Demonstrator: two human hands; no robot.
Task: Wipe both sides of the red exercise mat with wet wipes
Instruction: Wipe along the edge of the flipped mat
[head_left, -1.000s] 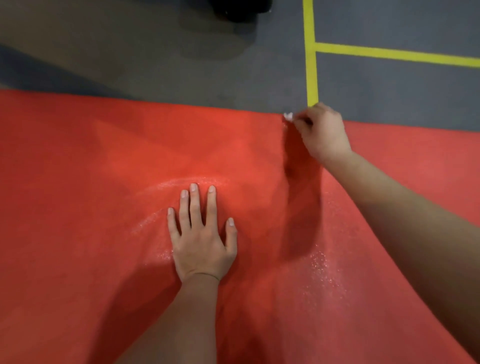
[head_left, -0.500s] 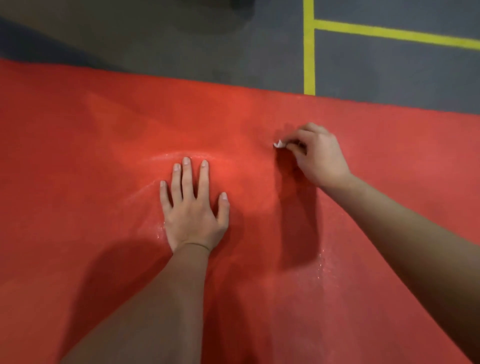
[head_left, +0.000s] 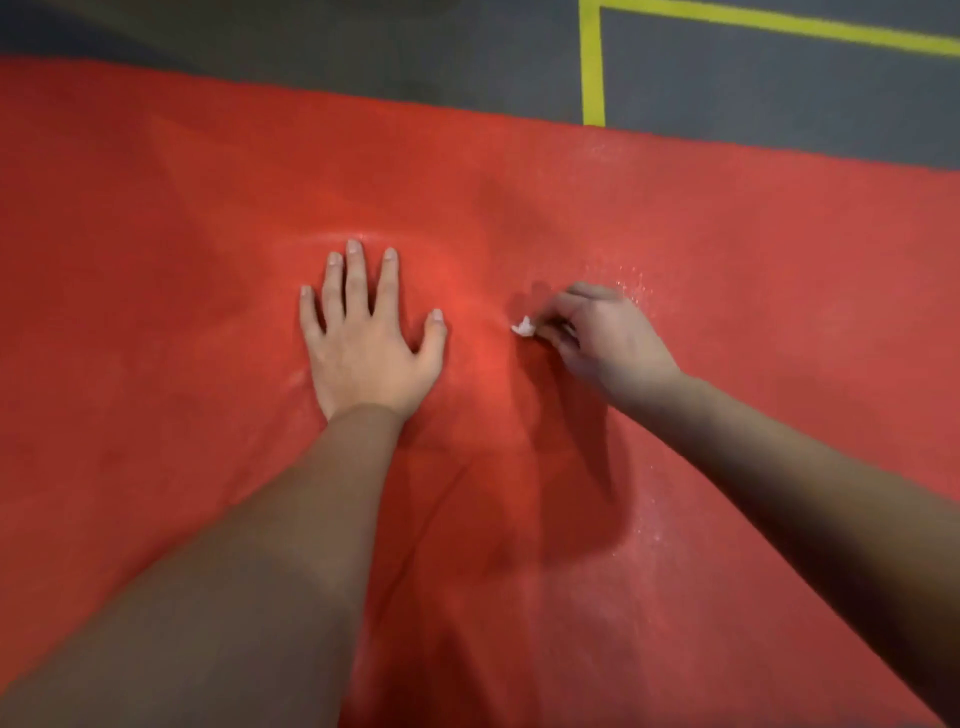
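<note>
The red exercise mat (head_left: 182, 312) fills most of the view, lying flat on the floor. My left hand (head_left: 369, 343) presses flat on it with fingers spread, near the middle. Just to its right, my right hand (head_left: 597, 332) grips a small crumpled white wet wipe (head_left: 523, 327) against the mat; only a corner of the wipe shows past the curled fingers. Wet glistening specks lie on the mat beside and below the right hand.
Beyond the mat's far edge lies a dark grey floor (head_left: 363, 57). Yellow tape lines (head_left: 592, 67) run on it at the upper right, one meeting the mat's edge.
My right hand has dragged the wipe from the mat's far edge toward me, ending beside my left hand. The left hand stayed pressed flat in place.
</note>
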